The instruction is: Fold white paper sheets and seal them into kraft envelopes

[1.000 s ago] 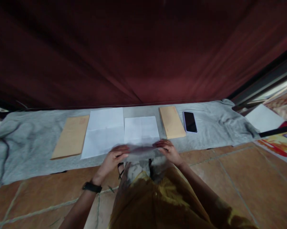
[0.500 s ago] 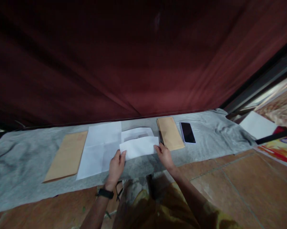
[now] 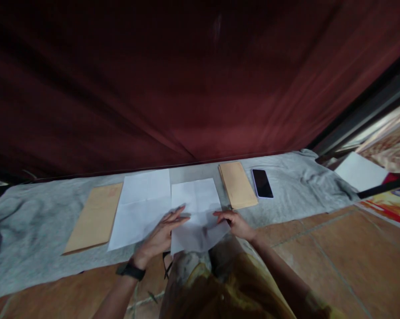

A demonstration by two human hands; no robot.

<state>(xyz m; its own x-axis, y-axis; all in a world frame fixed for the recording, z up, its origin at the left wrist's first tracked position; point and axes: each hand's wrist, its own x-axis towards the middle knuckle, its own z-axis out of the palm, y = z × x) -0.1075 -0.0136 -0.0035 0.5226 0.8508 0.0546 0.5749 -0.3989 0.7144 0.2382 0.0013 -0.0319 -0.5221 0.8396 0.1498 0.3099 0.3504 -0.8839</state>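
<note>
Dark red cloth (image 3: 200, 88): background, filling the upper half of the view in shallow folds.
Tiled floor (image 3: 319, 261): terracotta-coloured, pale joints, in the foreground.
Grey cloth (image 3: 296, 177): a long strip below the backdrop, wrinkled at both ends.
Flat sheet (image 3: 140, 208): white, creased, lying on the grey cloth, left of centre.
Handled sheet (image 3: 196, 199): white, creased, at centre; far part on the grey cloth, shaded near part reaching past its front edge.
Left envelope (image 3: 95, 217): brown, slanted, just beside the flat sheet.
Right envelope (image 3: 238, 185): brown, between handled sheet and phone.
Left hand (image 3: 162, 232): fingers spread and extended over the handled sheet's left edge.
Right hand (image 3: 238, 224): fingers bent over the opposite edge; whether they pinch it cannot be told.
Phone (image 3: 262, 184): dark screen upward, pale rim.
Wristband (image 3: 133, 270): black, on the left wrist.
</note>
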